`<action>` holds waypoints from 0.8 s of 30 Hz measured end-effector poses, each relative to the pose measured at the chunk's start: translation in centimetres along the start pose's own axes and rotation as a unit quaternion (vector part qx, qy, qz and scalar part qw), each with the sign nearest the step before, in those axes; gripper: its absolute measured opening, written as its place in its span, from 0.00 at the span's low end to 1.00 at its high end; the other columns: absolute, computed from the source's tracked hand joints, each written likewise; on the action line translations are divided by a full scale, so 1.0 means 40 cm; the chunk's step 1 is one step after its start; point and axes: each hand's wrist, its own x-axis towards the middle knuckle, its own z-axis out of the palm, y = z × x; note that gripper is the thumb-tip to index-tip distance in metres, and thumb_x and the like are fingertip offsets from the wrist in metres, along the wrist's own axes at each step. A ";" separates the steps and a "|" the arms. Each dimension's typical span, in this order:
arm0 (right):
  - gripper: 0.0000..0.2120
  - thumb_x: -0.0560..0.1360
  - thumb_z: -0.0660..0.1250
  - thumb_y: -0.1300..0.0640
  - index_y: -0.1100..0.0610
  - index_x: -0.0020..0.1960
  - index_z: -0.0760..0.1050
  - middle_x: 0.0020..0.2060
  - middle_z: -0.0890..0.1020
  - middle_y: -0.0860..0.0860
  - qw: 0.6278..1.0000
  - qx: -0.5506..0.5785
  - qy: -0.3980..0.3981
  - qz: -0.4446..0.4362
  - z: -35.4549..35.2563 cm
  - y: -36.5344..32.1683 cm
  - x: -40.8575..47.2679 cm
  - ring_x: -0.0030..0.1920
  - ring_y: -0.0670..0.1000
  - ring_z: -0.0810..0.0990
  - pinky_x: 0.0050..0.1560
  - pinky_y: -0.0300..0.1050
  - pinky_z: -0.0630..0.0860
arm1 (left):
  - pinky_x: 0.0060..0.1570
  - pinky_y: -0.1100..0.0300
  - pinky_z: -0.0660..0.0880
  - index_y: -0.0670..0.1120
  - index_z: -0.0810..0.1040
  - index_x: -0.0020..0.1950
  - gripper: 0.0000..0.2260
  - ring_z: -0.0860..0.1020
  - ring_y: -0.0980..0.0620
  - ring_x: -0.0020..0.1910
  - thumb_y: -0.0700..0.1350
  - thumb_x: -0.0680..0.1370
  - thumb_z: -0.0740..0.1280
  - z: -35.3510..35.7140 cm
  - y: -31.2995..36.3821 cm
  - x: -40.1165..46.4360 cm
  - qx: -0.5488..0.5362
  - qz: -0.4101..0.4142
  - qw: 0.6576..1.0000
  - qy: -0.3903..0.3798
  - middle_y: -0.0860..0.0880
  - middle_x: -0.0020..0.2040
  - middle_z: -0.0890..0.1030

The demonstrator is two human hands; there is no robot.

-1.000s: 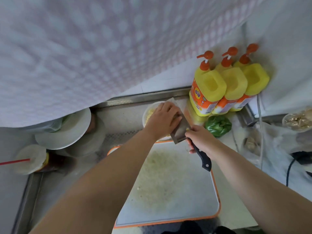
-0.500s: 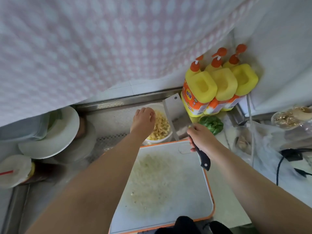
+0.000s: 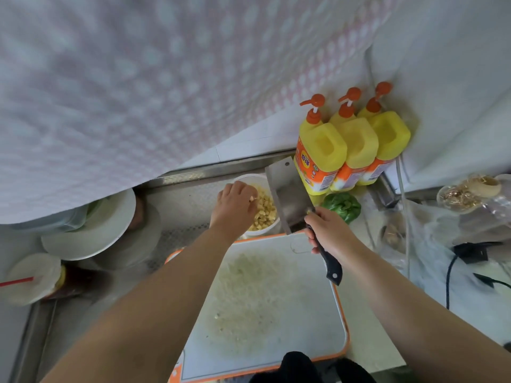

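Note:
A white cutting board [image 3: 312,313] with an orange rim lies in front of me, smeared with pale residue. Behind it stands a white bowl [image 3: 266,229] of chopped yellowish pieces [image 3: 265,208]. My left hand [image 3: 235,207] hovers over the bowl's left side with its fingers curled; a small bit shows at the fingertips. My right hand [image 3: 329,233] grips the black handle of a cleaver [image 3: 290,194], whose blade points up and away over the bowl's right edge.
Three yellow pump bottles [image 3: 348,145] stand at the back right, a green pepper [image 3: 343,205] below them. White plates [image 3: 91,230] and a lidded cup with a red straw [image 3: 33,277] sit at left. Cables and clear bags [image 3: 442,244] fill the right. A dotted curtain [image 3: 138,78] hangs overhead.
My left hand came off the cleaver blade and moved left over the bowl. The cleaver tipped up from lying over the bowl to standing clear of it.

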 end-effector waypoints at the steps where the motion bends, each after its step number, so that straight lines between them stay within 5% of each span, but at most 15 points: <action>1: 0.12 0.79 0.56 0.57 0.56 0.37 0.63 0.27 0.70 0.53 0.997 -0.058 0.012 -0.041 -0.009 0.014 -0.007 0.24 0.51 0.68 0.27 0.44 0.70 | 0.66 0.53 0.64 0.48 0.77 0.61 0.10 0.70 0.47 0.62 0.47 0.82 0.61 -0.003 -0.004 -0.004 0.004 -0.017 1.000 -0.018 0.49 0.61 0.74; 4: 0.13 0.82 0.56 0.51 0.54 0.40 0.65 0.28 0.71 0.48 0.929 -0.303 0.081 -0.196 -0.043 0.088 -0.040 0.31 0.54 0.73 0.34 0.47 0.66 | 0.66 0.53 0.64 0.50 0.76 0.64 0.12 0.70 0.47 0.64 0.48 0.82 0.60 -0.011 -0.007 -0.013 -0.012 -0.054 0.997 -0.046 0.49 0.62 0.76; 7: 0.14 0.81 0.54 0.49 0.55 0.53 0.75 0.34 0.76 0.51 0.849 -0.403 0.129 -0.318 -0.076 0.194 -0.061 0.34 0.57 0.78 0.31 0.45 0.70 | 0.64 0.53 0.67 0.50 0.77 0.62 0.11 0.71 0.49 0.64 0.48 0.82 0.61 -0.017 -0.006 -0.023 -0.054 -0.087 0.993 -0.060 0.50 0.61 0.77; 9: 0.18 0.79 0.52 0.48 0.50 0.64 0.72 0.36 0.74 0.50 0.826 -0.445 0.090 -0.333 -0.093 0.271 -0.069 0.32 0.53 0.77 0.29 0.42 0.71 | 0.62 0.53 0.70 0.50 0.78 0.60 0.10 0.72 0.49 0.62 0.47 0.81 0.62 -0.018 -0.007 -0.033 -0.100 -0.125 0.985 -0.062 0.51 0.60 0.78; 16: 0.18 0.71 0.73 0.57 0.48 0.56 0.69 0.41 0.77 0.46 0.823 -0.470 0.053 -0.315 -0.123 0.438 -0.100 0.42 0.51 0.77 0.39 0.43 0.76 | 0.52 0.57 0.73 0.51 0.78 0.56 0.07 0.76 0.53 0.53 0.46 0.81 0.62 -0.029 0.006 -0.079 -0.171 -0.188 0.967 -0.025 0.54 0.52 0.77; 24: 0.12 0.73 0.70 0.55 0.54 0.55 0.74 0.46 0.79 0.48 0.844 -0.480 0.043 -0.236 -0.070 0.471 -0.069 0.49 0.54 0.77 0.47 0.48 0.74 | 0.52 0.57 0.72 0.52 0.78 0.56 0.07 0.75 0.52 0.56 0.47 0.81 0.63 -0.033 0.017 -0.122 -0.193 -0.209 0.958 -0.029 0.52 0.58 0.77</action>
